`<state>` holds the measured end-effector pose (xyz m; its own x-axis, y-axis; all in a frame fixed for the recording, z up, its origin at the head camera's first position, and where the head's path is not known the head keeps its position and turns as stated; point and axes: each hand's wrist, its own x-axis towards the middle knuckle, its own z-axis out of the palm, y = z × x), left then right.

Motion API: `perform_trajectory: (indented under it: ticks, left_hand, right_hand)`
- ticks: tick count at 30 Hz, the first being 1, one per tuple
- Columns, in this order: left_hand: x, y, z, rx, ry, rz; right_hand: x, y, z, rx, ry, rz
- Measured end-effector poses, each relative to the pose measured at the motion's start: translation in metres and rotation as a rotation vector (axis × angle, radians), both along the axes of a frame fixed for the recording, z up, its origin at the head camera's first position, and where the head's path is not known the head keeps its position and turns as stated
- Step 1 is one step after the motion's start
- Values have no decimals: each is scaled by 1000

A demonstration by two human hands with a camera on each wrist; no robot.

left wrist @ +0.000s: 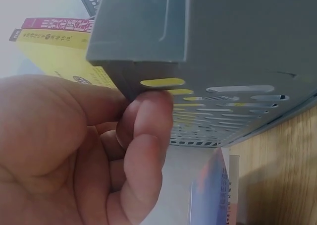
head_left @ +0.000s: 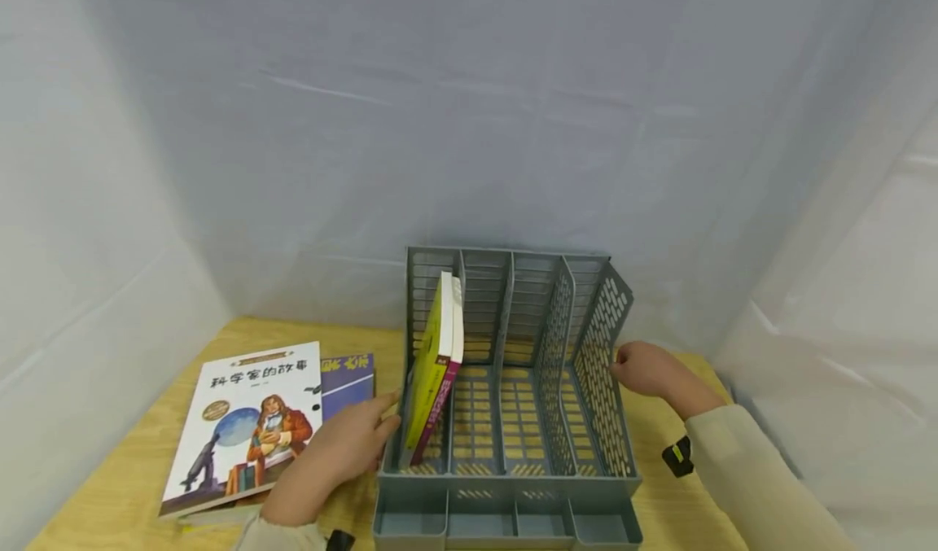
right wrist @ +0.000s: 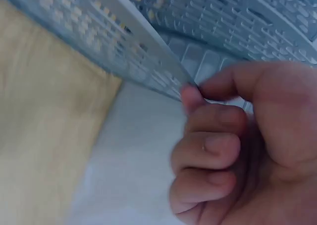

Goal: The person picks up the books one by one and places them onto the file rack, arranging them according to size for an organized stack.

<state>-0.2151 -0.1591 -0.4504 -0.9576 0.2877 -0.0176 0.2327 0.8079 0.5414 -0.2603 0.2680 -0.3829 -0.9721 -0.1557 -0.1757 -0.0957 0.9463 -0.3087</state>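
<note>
A grey desktop file rack (head_left: 506, 486) with upright dividers stands on the table, a row of small compartments along its front. In its leftmost slot lean a yellow book (head_left: 425, 364) and a magenta-spined book (head_left: 438, 411), side by side. My left hand (head_left: 352, 445) pinches the rack's left side wall (left wrist: 233, 61) near the front, thumb inside and curled fingers outside. On the opposite side, my right hand (head_left: 652, 376) pinches the edge of the perforated right wall (right wrist: 148, 36) between thumb and index finger, its other fingers curled in.
Left of the rack, a white illustrated book (head_left: 242, 421) lies on the wooden table (head_left: 146, 445), partly over a blue-purple book (head_left: 348, 384). Another book edge shows beneath it. White sheeting (head_left: 476, 128) hangs behind and on both sides.
</note>
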Motion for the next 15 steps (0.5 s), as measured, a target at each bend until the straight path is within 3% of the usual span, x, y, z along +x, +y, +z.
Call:
perform_trajectory:
  ticks: [4,6,10,15]
  left_hand:
    - [1,1,0,-7,-10,5]
    - [1,1,0,-7,-13,6]
    - [3,1,1,-16,-3,8]
    - [1,-3,6,20,-17,9]
  right_hand:
    - [-7,-7,9,133,-183,19]
    - [-8,-11,12,200,-233,33]
    - [-7,-16,12,246,-237,60]
    - [-6,-13,7,210,-228,31]
